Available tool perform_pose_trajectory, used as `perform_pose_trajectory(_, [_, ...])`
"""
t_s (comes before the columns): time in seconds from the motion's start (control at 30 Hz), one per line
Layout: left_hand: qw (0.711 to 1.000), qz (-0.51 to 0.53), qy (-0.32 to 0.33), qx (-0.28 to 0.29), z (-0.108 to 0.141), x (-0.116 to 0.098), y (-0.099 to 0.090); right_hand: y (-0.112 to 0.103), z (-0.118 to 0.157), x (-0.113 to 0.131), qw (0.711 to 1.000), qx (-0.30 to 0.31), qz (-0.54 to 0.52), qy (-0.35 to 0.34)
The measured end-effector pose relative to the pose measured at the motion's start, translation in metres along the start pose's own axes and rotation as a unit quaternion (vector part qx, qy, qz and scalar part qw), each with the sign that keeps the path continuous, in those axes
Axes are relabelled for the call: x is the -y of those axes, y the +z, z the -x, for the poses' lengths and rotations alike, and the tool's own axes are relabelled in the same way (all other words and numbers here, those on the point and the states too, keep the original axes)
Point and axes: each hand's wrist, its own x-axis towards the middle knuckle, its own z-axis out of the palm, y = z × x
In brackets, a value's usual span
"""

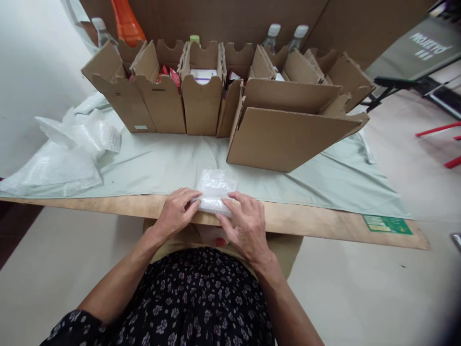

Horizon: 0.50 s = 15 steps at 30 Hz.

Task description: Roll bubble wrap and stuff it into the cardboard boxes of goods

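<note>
A small piece of bubble wrap (215, 185) lies at the front edge of the table, its near part folded or rolled into a thicker strip. What is inside the fold, if anything, cannot be made out. My left hand (177, 210) grips the left end of that strip between thumb and fingers. At the other end my right hand (247, 220) holds it the same way, thumb below and fingers on top. The far part of the wrap rests flat on the pale green cloth (162, 163).
Several cardboard boxes (200, 108) stand in a row behind, with packets inside some. A larger cardboard box (288, 137) stands at an angle, right of centre. Loose bubble wrap (68, 154) is heaped at left. Bottles (273, 32) and an orange object (127, 21) rise behind the boxes.
</note>
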Motion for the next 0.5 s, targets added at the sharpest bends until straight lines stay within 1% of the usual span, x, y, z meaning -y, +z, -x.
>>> perform_pose_trajectory(0.07, [1.000, 0.002, -0.022, 0.012, -0.006, 0.001, -0.001, 0.003, -0.001, 0.002, 0.999, 0.020, 0.018, -0.039])
perform_pose_trajectory(0.13, [1.000, 0.002, -0.031, 0.007, -0.009, 0.000, -0.002, 0.008, -0.004, 0.002, 0.997, 0.041, 0.023, -0.055])
perform_pose_trajectory(0.23, [1.000, -0.007, 0.006, -0.014, -0.014, -0.001, -0.003, 0.016, -0.007, -0.002, 0.998, 0.042, 0.010, -0.044])
perform_pose_trajectory(0.27, [1.000, -0.006, 0.023, -0.009, -0.016, -0.001, -0.003, 0.018, -0.008, -0.004, 0.998, 0.041, 0.001, -0.041])
perform_pose_trajectory(0.3, [0.999, 0.000, 0.036, 0.009, -0.020, -0.001, -0.003, 0.018, -0.007, -0.005, 0.998, 0.043, -0.008, -0.038])
perform_pose_trajectory(0.37, [0.996, 0.027, 0.037, 0.073, -0.029, -0.001, -0.004, 0.016, -0.006, -0.006, 0.998, 0.050, -0.036, -0.028])
perform_pose_trajectory(0.43, [0.988, 0.060, 0.009, 0.140, -0.038, -0.001, -0.004, 0.012, -0.005, -0.007, 0.995, 0.062, -0.076, -0.010])
perform_pose_trajectory(0.5, [0.977, 0.098, -0.032, 0.185, -0.045, -0.001, -0.006, 0.007, -0.006, -0.009, 0.988, 0.084, -0.124, 0.023])
